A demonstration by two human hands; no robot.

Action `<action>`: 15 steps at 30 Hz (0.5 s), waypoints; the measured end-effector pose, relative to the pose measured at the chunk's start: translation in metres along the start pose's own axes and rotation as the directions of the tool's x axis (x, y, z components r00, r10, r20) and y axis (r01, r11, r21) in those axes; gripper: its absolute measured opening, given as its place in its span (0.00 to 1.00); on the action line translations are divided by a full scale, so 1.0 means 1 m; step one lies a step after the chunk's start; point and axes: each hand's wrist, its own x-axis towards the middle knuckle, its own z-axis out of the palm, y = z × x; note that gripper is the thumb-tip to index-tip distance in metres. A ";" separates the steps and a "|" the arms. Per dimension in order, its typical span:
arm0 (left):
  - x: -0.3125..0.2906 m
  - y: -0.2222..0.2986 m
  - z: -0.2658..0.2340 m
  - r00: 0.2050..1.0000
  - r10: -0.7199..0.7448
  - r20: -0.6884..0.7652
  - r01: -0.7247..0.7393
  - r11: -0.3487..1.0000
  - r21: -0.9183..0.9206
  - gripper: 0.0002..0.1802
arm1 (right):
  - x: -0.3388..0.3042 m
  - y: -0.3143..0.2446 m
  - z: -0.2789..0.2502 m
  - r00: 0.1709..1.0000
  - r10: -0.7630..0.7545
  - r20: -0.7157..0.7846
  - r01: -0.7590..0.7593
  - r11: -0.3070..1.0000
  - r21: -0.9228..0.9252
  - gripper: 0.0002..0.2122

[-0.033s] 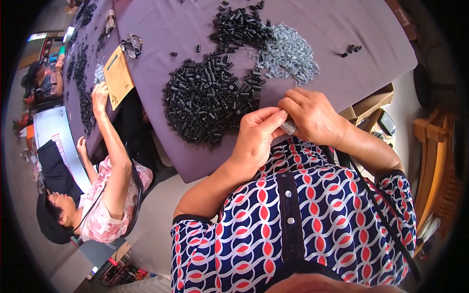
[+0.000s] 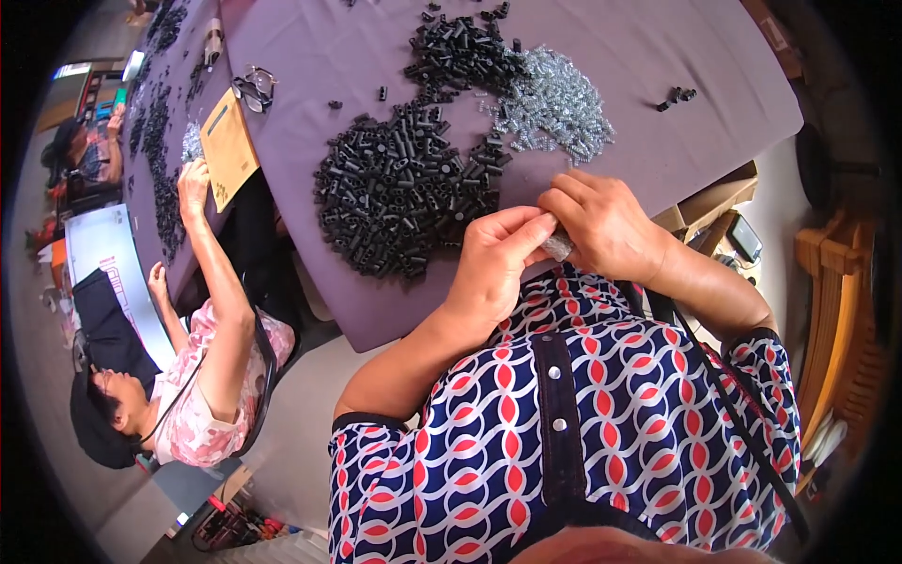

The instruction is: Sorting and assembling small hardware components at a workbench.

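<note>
Close to my body at the table's near edge, my left hand [image 2: 500, 256] and my right hand [image 2: 609, 224] meet, both closed. The left thumb and forefinger pinch together against the right fingers; whatever sits between them is hidden. A small greyish, speckled lump [image 2: 558, 247] pokes out under the curled right fingers, its kind unclear. Just beyond my left hand lies a big heap of small black plastic tube-shaped parts [image 2: 399, 188]. Past my right hand is a pile of small shiny, silvery spring-like pieces [image 2: 556, 105], touching a second black heap [image 2: 460, 52].
A purple-grey cloth covers the table [image 2: 648, 56]. Several black parts [image 2: 676, 97] lie at the right. Glasses [image 2: 254, 89] and a yellow envelope [image 2: 228, 150] are to the left, where another person [image 2: 211, 376] sits working. An open cardboard box [image 2: 709, 202] stands below the right edge.
Almost nothing differs. My right fingers have shifted very slightly to the right, and the grey lump with them.
</note>
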 end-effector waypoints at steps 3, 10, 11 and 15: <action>-0.001 0.010 0.006 0.997 0.075 0.020 -0.073 0.826 0.559 0.10 | -0.006 0.006 -0.001 0.996 -0.035 -0.085 0.033 0.999 -0.035 0.20; 0.024 0.073 -0.020 0.623 0.637 0.454 -0.314 -0.328 0.891 0.06 | -0.027 0.070 -0.047 0.907 0.255 -0.335 -0.386 0.821 -0.420 0.25; 0.027 0.077 -0.023 0.622 0.634 0.460 -0.319 -0.332 0.888 0.06 | -0.035 0.081 -0.051 0.886 0.316 -0.340 -0.447 0.777 -0.443 0.26; 0.038 0.082 -0.027 0.748 0.461 0.478 -0.231 -0.494 0.838 0.03 | -0.052 0.108 -0.051 0.837 0.400 -0.372 -0.541 0.705 -0.459 0.32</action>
